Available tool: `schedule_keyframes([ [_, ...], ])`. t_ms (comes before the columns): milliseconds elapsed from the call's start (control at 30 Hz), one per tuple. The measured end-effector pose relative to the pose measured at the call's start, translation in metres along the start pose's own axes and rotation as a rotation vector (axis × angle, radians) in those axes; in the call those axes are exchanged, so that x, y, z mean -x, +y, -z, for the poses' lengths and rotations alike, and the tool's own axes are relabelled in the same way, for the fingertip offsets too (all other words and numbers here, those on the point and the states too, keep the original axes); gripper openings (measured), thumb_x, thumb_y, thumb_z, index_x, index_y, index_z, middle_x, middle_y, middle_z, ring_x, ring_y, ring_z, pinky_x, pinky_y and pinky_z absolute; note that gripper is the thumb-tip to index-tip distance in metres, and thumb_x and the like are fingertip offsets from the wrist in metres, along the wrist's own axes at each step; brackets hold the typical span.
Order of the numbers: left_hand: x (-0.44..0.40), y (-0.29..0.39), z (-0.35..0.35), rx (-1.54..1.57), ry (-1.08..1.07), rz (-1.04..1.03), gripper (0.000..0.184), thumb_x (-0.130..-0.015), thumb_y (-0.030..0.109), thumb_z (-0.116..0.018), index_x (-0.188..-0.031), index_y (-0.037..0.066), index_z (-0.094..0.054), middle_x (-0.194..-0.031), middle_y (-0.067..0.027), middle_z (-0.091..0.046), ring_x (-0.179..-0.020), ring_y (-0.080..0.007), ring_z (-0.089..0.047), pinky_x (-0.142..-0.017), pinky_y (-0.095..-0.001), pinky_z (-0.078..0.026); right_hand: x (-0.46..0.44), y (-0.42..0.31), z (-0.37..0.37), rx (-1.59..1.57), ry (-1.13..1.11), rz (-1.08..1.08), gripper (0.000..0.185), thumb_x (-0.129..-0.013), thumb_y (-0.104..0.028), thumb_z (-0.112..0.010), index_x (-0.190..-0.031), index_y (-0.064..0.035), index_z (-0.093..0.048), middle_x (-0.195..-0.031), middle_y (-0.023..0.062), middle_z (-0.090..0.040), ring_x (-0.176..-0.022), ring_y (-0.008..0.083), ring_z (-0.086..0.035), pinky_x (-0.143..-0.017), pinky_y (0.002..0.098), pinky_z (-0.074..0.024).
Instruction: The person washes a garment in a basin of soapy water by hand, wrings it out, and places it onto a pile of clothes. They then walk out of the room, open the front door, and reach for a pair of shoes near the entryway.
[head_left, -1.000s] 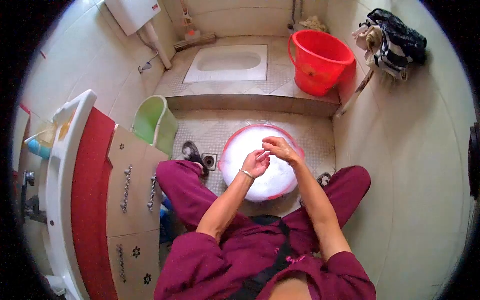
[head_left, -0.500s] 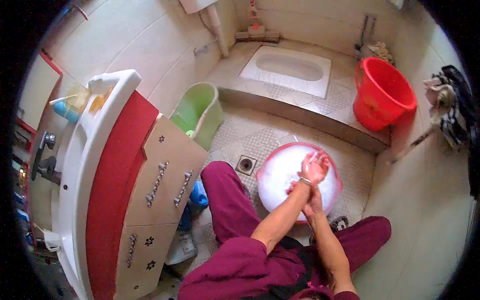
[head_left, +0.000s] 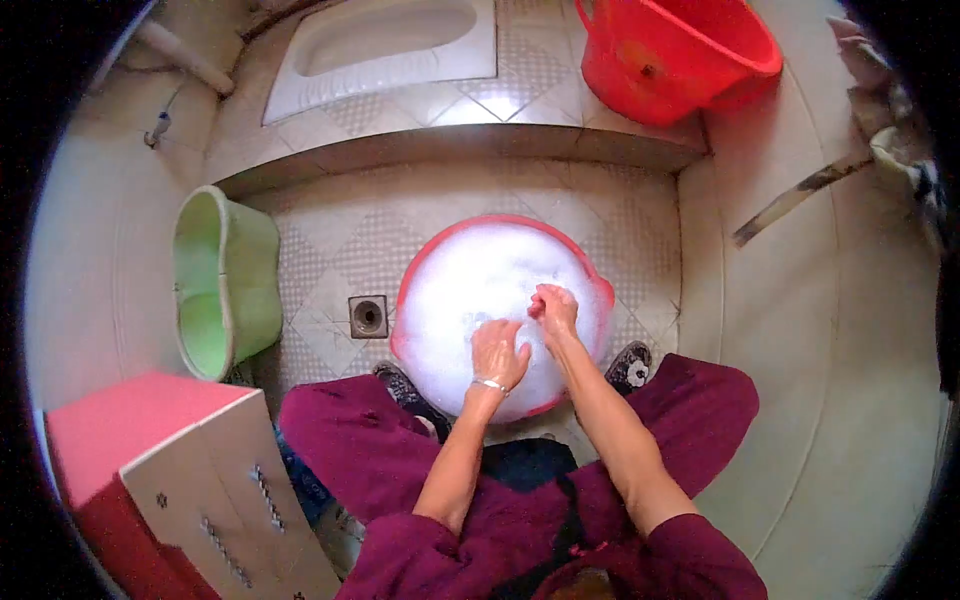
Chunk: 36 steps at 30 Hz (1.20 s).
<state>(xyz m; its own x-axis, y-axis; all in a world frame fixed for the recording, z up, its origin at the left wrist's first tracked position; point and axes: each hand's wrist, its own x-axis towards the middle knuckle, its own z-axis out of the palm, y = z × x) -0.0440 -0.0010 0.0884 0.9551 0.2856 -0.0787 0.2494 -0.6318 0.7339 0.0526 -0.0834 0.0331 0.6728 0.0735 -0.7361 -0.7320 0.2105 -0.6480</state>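
Note:
A round red basin (head_left: 602, 290) full of white foam (head_left: 490, 265) stands on the tiled floor between my knees. Over the foam, near the basin's middle, is my left hand (head_left: 500, 355), back upward, thumb apart from the fingers, with a bracelet (head_left: 490, 385) at the wrist. It looks open and empty. My right hand (head_left: 556, 308) is just to its right and a little farther off, its fingers curled in with nothing visible in them. The hands are close but apart. Whatever lies under the foam is hidden.
A green tub (head_left: 250, 290) stands at the left, near a floor drain (head_left: 368, 317). Behind the basin, a raised step (head_left: 480, 150) carries a squat toilet (head_left: 395, 68) and a red bucket (head_left: 640, 70). A cabinet (head_left: 225, 490) is at the lower left.
My hands have come apart; the right hand was at my left wrist, and the left palm faced up. The left hand has turned over above the foam. The view has swung right and down.

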Motion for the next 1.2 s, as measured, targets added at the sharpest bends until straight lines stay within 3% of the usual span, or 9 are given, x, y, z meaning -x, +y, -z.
schedule_keyframes([
  [100,-0.014,0.011,0.029,-0.092,-0.107,0.066,0.028,-0.075,0.016,-0.057,-0.100,0.003,-0.056,-0.096,-0.0091,-0.058,-0.088,-0.0181,-0.055,-0.081,-0.0309,-0.041,-0.008,-0.034,-0.012,0.245,-0.147,0.010,0.010,-0.077,-0.012,-0.055,-0.076,-0.0020,-0.056,-0.065,0.0053,-0.056,-0.054,0.0111,-0.052,-0.051,0.0254,-0.0465],
  [333,-0.090,0.031,0.111,1.467,-0.353,0.069,0.025,-0.084,0.017,-0.046,-0.085,-0.005,-0.057,-0.073,-0.0101,-0.059,-0.069,-0.0183,-0.056,-0.069,-0.0327,-0.045,0.030,-0.148,-0.040,0.389,-1.091,0.011,0.012,-0.076,-0.012,-0.057,-0.077,-0.0005,-0.055,-0.065,0.0059,-0.056,-0.056,0.0129,-0.055,-0.053,0.0258,-0.0463],
  [400,-0.112,0.005,0.080,0.491,-0.144,0.459,0.034,-0.076,0.024,-0.056,-0.101,0.001,-0.055,-0.087,-0.0154,-0.058,-0.080,-0.0273,-0.057,-0.071,-0.0382,-0.044,0.006,-0.108,-0.049,0.530,-0.738,-0.063,0.007,-0.076,-0.009,-0.052,-0.078,-0.0027,-0.056,-0.065,0.0080,-0.057,-0.060,0.0196,-0.057,-0.058,0.0330,-0.0472],
  [467,-0.096,0.004,0.073,-0.682,-0.169,-0.094,0.068,-0.067,0.029,-0.067,-0.124,0.007,-0.037,-0.116,-0.0195,-0.046,-0.106,-0.0326,-0.045,-0.081,-0.0429,-0.039,0.002,-0.093,-0.039,0.712,-0.682,0.106,0.010,-0.075,-0.008,-0.052,-0.081,-0.0031,-0.057,-0.069,0.0097,-0.058,-0.065,0.0223,-0.058,-0.062,0.0349,-0.0469],
  [567,-0.095,0.025,0.109,-0.437,-0.237,-0.004,0.103,-0.054,0.032,-0.076,-0.134,0.009,-0.014,-0.133,-0.0204,-0.023,-0.123,-0.0335,-0.024,-0.091,-0.0474,-0.030,0.006,-0.104,-0.037,1.238,-0.460,0.643,0.022,-0.070,-0.008,-0.051,-0.090,-0.0043,-0.059,-0.080,0.0150,-0.061,-0.079,0.0305,-0.059,-0.072,0.0408,-0.0460],
  [733,-0.072,0.155,0.179,-0.248,-0.394,-0.089,0.118,-0.044,0.042,-0.078,-0.133,0.004,-0.010,-0.136,-0.0239,-0.012,-0.126,-0.0383,-0.014,-0.096,-0.0561,-0.017,0.071,-0.151,-0.058,1.099,-0.653,0.121,0.024,-0.073,-0.015,-0.052,-0.091,-0.0013,-0.060,-0.084,0.0196,-0.060,-0.072,0.0303,-0.060,-0.068,0.0371,-0.0481],
  [800,-0.047,0.212,0.192,0.032,-0.438,-0.352,0.111,-0.043,0.041,-0.078,-0.132,0.008,-0.019,-0.136,-0.0206,-0.015,-0.126,-0.0361,-0.015,-0.096,-0.0564,-0.016,0.113,-0.148,-0.078,0.554,-0.405,0.040,0.023,-0.074,-0.015,-0.050,-0.088,-0.0001,-0.060,-0.082,0.0202,-0.061,-0.068,0.0308,-0.061,-0.064,0.0392,-0.0487],
  [933,-0.034,0.296,0.233,0.180,-0.525,-0.676,0.070,-0.053,0.016,-0.069,-0.117,0.008,-0.041,-0.106,-0.0122,-0.050,-0.104,-0.0295,-0.046,-0.086,-0.0472,-0.034,0.208,-0.187,-0.102,1.608,-0.760,0.824,0.022,-0.075,-0.013,-0.048,-0.088,-0.0010,-0.060,-0.081,0.0200,-0.060,-0.070,0.0330,-0.060,-0.063,0.0419,-0.0476],
  [1200,-0.049,0.343,0.295,-0.153,-0.610,-0.520,0.035,-0.055,0.014,-0.061,-0.088,0.014,-0.050,-0.077,-0.0109,-0.055,-0.073,-0.0327,-0.055,-0.057,-0.0456,-0.044,0.316,-0.310,-0.114,1.330,-0.883,0.620,0.021,-0.076,-0.015,-0.050,-0.089,-0.0015,-0.059,-0.084,0.0147,-0.059,-0.074,0.0250,-0.058,-0.063,0.0364,-0.0476],
])
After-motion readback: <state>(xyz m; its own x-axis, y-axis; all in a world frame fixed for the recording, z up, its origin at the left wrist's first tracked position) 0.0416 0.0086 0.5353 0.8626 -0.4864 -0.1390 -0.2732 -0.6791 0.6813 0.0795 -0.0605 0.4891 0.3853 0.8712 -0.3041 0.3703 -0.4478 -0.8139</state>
